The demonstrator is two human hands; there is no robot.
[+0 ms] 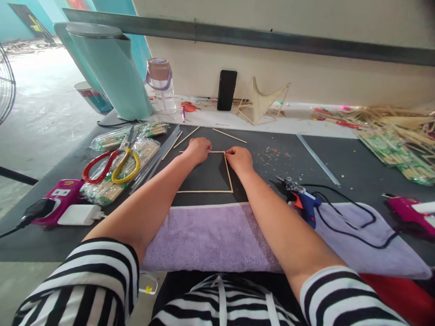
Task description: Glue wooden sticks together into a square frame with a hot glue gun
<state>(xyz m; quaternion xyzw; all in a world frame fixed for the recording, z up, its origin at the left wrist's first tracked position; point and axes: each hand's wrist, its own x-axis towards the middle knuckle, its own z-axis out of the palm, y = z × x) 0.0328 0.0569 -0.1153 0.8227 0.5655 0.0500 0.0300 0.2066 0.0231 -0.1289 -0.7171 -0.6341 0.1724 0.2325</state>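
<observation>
Thin wooden sticks form a partial square on the dark tabletop. My left hand (199,150) is closed, its fingertips pinching the far stick (218,152). At the far right corner my right hand (240,159) is closed too, thumb and finger pinching where the far stick meets the side stick (229,174). The near stick (204,192) lies flat and meets the side stick at the near right corner. My left forearm hides the square's left side. Beyond my hands lie a loose stick (229,136) and another stick (186,137).
Scissors (126,145) rest on bagged sticks (112,185) at left, near a purple power strip (63,199). A glue gun (304,199) with a looping cord lies right, by a lilac towel (210,235). Behind stand a phone (227,90), bottle (162,88) and stick model (263,102).
</observation>
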